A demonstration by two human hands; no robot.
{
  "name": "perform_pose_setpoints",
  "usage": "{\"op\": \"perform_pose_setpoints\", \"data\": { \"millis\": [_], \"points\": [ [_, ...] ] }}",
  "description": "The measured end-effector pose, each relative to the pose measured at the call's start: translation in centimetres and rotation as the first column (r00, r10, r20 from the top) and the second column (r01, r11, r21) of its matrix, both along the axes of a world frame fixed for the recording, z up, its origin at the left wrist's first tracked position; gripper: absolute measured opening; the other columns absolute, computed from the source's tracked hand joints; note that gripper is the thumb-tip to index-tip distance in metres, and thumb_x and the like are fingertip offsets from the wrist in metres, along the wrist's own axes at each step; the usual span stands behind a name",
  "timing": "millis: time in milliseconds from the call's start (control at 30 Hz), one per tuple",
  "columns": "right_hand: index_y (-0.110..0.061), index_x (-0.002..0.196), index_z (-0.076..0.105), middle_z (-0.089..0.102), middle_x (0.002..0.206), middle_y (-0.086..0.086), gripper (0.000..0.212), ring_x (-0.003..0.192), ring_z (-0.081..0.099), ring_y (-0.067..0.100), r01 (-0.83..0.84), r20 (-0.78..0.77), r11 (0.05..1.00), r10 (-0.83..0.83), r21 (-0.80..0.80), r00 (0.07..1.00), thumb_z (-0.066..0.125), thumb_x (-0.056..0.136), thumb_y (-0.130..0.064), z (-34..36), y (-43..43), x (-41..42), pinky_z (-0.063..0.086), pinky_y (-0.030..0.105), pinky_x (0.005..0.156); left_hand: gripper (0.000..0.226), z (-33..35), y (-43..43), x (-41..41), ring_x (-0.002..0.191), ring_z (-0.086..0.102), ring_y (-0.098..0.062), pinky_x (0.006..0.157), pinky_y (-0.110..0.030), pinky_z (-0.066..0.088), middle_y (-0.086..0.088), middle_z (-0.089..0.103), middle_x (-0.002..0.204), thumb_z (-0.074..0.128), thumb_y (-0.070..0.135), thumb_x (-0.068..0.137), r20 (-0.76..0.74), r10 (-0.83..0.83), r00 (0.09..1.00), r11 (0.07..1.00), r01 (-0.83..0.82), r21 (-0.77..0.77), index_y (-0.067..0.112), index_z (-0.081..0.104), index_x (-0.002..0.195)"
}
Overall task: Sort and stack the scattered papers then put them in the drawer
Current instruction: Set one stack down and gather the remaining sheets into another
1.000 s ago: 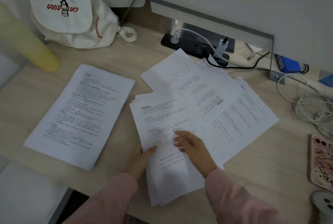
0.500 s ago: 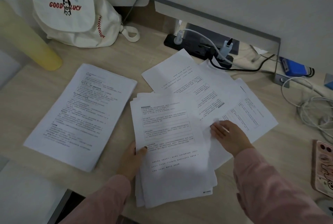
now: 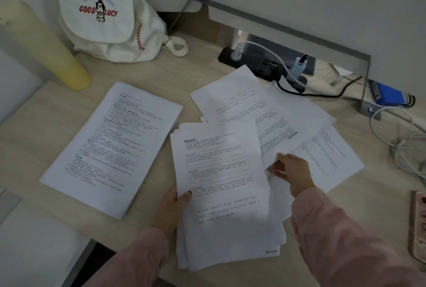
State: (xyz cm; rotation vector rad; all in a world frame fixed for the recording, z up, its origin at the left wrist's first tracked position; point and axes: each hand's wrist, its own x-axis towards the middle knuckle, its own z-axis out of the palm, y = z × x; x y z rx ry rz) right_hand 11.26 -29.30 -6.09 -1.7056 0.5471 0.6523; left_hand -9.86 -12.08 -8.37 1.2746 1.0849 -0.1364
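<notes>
Yellow cylinder (image 3: 49, 53): far left of the middle stack, top blurred.
White bag (image 3: 108, 21): behind and left of the middle stack, against the wall.
Left stack (image 3: 113, 146): lies flat on the surface (image 3: 345, 213), just left of the middle stack, apart from it.
Left hand (image 3: 171, 208): grip closed on the middle stack's left edge, thumb on top, fingers hidden beneath.
Middle stack (image 3: 223, 189): uneven pile, corners fanned.
Loose sheets (image 3: 265, 111): behind and right of the middle stack, overlapping, partly tucked under it.
Right hand (image 3: 291, 171): grip pinching a loose sheet's near edge, just right of the middle stack.
Power strip (image 3: 265, 65): behind the loose sheets, plugs and cables attached.
Phone (image 3: 418, 226): far right, cut off by the frame.
</notes>
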Motion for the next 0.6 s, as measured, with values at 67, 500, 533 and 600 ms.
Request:
{"op": "perform_pose_setpoints", "data": {
  "millis": [67, 500, 533, 600],
  "points": [
    [-0.004, 0.064, 0.052, 0.054, 0.068, 0.014, 0.026, 0.059, 0.055, 0.023, 0.036, 0.025, 0.998, -0.035, -0.055, 0.999, 0.052, 0.090, -0.005, -0.4, -1.7, -0.1, 0.056, 0.020, 0.049, 0.029, 0.0, -0.1, -0.2, 0.108, 0.060, -0.019, 0.096, -0.036, 0.047, 0.002, 0.065, 0.114, 0.050, 0.015, 0.093, 0.004, 0.028, 1.000, 0.999, -0.028, -0.020, 0.020, 0.057, 0.121],
    [0.002, 0.130, 0.034, 0.054, 0.115, 0.031, 0.054, 0.090, 0.057, 0.037, 0.176, 0.113, 0.915, -0.144, -0.363, 0.983, 0.059, 0.082, -0.002, -1.3, -12.5, -2.1, 0.053, 0.042, 0.076, 0.027, 0.4, -1.3, 0.4, 0.097, 0.060, -0.015, 0.089, -0.031, 0.045, 0.000, 0.064, 0.109, 0.050, 0.015, 0.093, -0.011, -0.012, 1.000, 0.999, 0.012, 0.032, 0.021, 0.058, 0.118],
    [0.000, 0.135, 0.029, 0.046, 0.127, 0.031, 0.067, 0.107, 0.050, 0.040, 0.133, 0.180, 0.838, -0.042, -0.528, 0.983, 0.065, 0.079, -0.005, -1.2, -12.6, -1.7, 0.045, 0.045, 0.090, 0.028, 0.4, -1.4, 0.4, 0.097, 0.059, -0.016, 0.089, -0.031, 0.045, 0.000, 0.063, 0.109, 0.050, 0.014, 0.093, -0.011, -0.020, 1.000, 0.999, 0.021, 0.044, 0.020, 0.057, 0.119],
    [-0.003, 0.137, 0.032, 0.033, 0.138, 0.028, 0.075, 0.124, 0.036, 0.041, 0.076, 0.268, 0.719, 0.157, -0.690, 0.951, 0.072, 0.074, -0.010, -0.3, -12.6, -0.4, 0.032, 0.045, 0.103, 0.029, 0.3, -1.3, 0.5, 0.096, 0.058, -0.015, 0.088, -0.030, 0.044, 0.000, 0.063, 0.108, 0.049, 0.013, 0.093, -0.016, -0.046, 0.999, 0.997, 0.047, 0.061, 0.018, 0.057, 0.121]
  ]
}}
